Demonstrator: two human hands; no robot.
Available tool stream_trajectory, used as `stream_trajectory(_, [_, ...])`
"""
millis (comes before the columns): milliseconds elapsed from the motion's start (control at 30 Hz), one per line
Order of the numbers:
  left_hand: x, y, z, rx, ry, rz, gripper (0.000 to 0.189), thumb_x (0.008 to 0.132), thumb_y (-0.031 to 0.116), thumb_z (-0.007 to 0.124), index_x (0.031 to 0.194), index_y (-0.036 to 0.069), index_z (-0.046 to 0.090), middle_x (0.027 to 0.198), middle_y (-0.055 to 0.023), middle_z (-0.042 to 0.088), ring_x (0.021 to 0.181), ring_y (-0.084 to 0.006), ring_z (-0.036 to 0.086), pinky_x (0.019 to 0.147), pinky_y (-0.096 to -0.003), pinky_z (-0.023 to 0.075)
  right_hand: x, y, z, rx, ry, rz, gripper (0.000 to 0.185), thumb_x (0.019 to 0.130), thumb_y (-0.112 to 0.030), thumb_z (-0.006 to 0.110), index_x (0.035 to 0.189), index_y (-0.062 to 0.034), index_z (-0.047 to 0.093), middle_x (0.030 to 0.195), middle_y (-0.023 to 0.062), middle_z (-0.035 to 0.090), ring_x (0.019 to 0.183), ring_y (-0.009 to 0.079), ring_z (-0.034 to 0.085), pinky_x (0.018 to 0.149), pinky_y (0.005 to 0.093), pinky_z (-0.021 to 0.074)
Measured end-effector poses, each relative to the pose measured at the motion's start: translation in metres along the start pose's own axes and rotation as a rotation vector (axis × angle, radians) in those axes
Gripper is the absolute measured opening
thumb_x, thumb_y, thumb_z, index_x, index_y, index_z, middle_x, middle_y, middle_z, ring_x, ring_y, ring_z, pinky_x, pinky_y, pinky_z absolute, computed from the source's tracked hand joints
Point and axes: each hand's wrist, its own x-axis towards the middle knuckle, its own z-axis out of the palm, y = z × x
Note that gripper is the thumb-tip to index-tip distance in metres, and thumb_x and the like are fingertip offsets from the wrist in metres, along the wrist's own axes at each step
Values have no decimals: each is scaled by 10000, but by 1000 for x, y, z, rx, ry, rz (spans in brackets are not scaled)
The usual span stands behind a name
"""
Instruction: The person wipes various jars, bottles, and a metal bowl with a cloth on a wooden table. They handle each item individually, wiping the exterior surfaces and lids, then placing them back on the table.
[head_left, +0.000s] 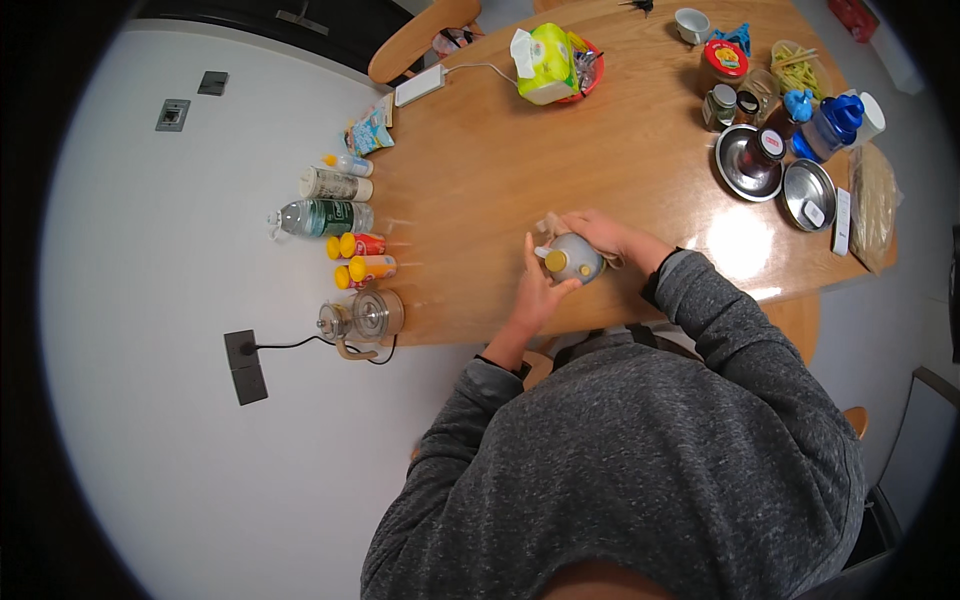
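Near the front edge of the wooden table (465, 187), my left hand (538, 289) grips a greyish jug-like bottle (581, 251) with a yellow cap and a pale handle. Its thumb and fingers are spread around the side of the bottle. My right hand (596, 231) presses a beige cloth (553, 223) against the bottle's far and right side. Part of the cloth hangs out below the right palm. The bottle's base is hidden from this steep view.
Along the left edge stand a glass kettle (379, 313), yellow-capped containers (371, 268) and a large plastic bottle (322, 217). A tissue pack (547, 64) lies at the back. Right are steel bowls (727, 176), jars (720, 105) and a blue bottle (825, 127).
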Motion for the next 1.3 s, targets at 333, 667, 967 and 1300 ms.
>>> stream_trajectory(333, [6, -9, 0, 16, -18, 9, 996, 813, 12, 735, 1512, 79, 29, 1446, -194, 369, 1317, -298, 439, 1058, -419, 433, -49, -33, 13, -108, 108, -173, 310, 1029, -295, 474, 1114, -28, 605, 983, 84, 624, 888, 133, 569, 785, 298, 480])
stream_trajectory(667, [13, 14, -2, 298, -15, 2, 554, 792, 206, 781, 1251, 45, 513, 1290, -161, 543, 1162, -332, 559, 944, -399, 465, -49, -83, 70, -808, 222, -489, 169, 898, -188, 662, 996, -64, 603, 932, 132, 569, 807, 329, 581, 702, 392, 480])
stream_trajectory(967, [16, -8, 3, 147, 12, 126, 1041, 773, -18, 764, 1505, 129, 39, 1421, -196, 400, 1286, -280, 470, 1058, -397, 434, -23, -43, 28, -729, 384, -274, 144, 943, -159, 627, 942, -20, 590, 883, 93, 607, 866, 203, 584, 791, 334, 469])
stream_trajectory(1300, [16, -2, 2, 303, 58, 144, 980, 753, -7, 781, 1491, 112, 146, 1392, -224, 402, 1263, -297, 485, 1029, -402, 459, -66, -23, 9, -119, 264, 259, 369, 1045, -263, 408, 1324, -60, 538, 1265, 138, 587, 1233, 236, 512, 1050, 369, 387])
